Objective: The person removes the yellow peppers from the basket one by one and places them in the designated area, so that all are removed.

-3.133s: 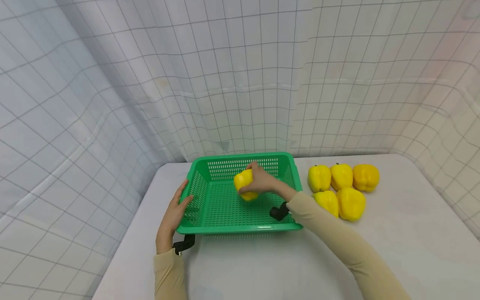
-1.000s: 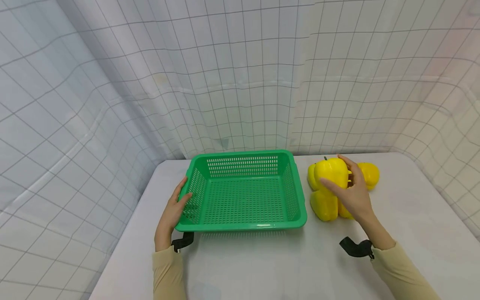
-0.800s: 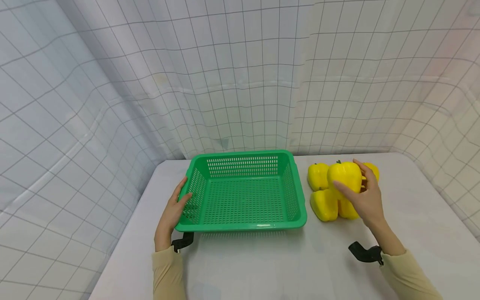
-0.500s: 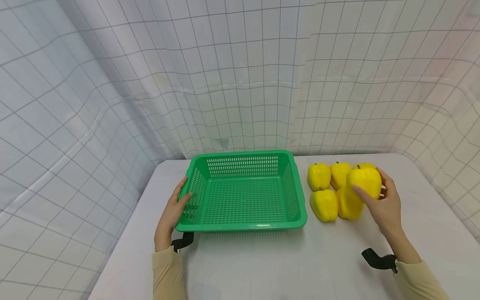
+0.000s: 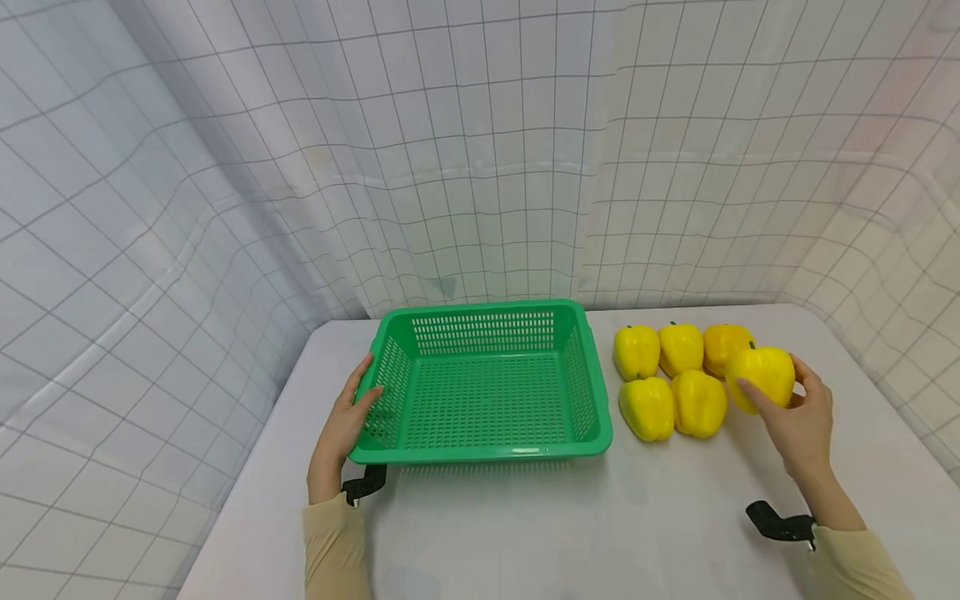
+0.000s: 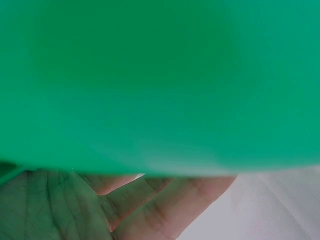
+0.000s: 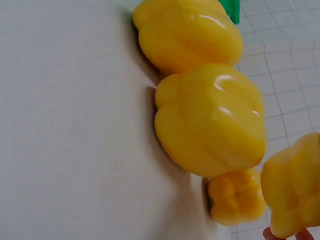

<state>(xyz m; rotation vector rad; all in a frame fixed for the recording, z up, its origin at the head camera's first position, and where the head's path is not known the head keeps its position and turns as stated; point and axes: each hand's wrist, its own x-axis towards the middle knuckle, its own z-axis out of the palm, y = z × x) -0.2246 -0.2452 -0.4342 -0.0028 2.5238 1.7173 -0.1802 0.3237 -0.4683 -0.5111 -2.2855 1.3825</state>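
My right hand [image 5: 804, 417] holds a yellow bell pepper [image 5: 763, 377] between thumb and fingers, at the right end of a group of peppers. The held pepper also shows at the lower right of the right wrist view, fingertips [image 7: 270, 234] at its underside. Beside it lie several more yellow peppers in two rows, including a front one [image 5: 699, 404] and a darker back one [image 5: 726, 346]. At the left end of a green slotted basket [image 5: 480, 455], my left hand [image 5: 347, 425] grips the rim, thumb over the inside. The basket wall covers part of this hand in the left wrist view.
The basket stands on a white table [image 5: 525, 533], left of the peppers, with nothing in it. A grid-patterned white curtain [image 5: 480, 167] hangs behind the table and along its sides. Black wrist mounts [image 5: 780, 523] stick out below both hands.
At first my right hand held a pepper inside the basket; one second ago it held one over the group. Hand and pepper have since moved right and toward me. The left hand stays at the rim.
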